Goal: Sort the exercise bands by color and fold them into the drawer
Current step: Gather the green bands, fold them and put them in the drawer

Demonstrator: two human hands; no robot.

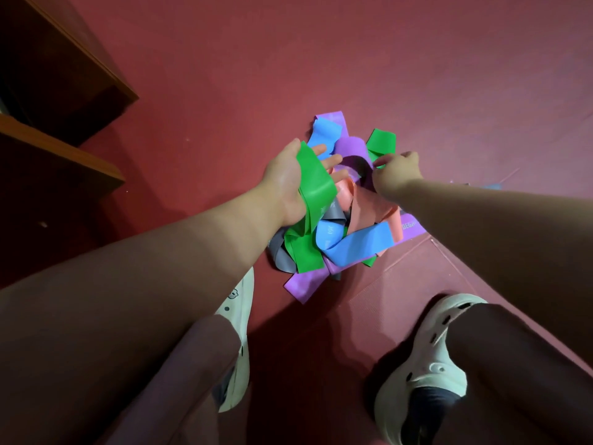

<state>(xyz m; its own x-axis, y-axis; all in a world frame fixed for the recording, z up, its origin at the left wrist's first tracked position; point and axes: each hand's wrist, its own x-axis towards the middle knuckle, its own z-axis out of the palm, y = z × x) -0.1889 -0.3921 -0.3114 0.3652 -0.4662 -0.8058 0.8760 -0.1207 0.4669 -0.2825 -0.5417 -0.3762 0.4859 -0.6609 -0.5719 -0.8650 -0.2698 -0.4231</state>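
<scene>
A tangled pile of exercise bands lies on the red floor mat (417, 75): purple (303, 285), blue (356, 244), pink (365, 208), grey (280, 256) and green. My left hand (284, 184) is palm up over the pile with a green band (316, 187) draped across it, the band's lower end hanging down onto the heap. My right hand (396, 171) pinches the edge of a second green band (380, 142) at the pile's far right side. A wooden drawer unit (61, 91) stands at the left.
My two feet in white clogs (426, 370) rest on the mat just below the pile. A seam in the mat runs diagonally at the right. A small blue scrap (492, 186) lies beyond my right forearm.
</scene>
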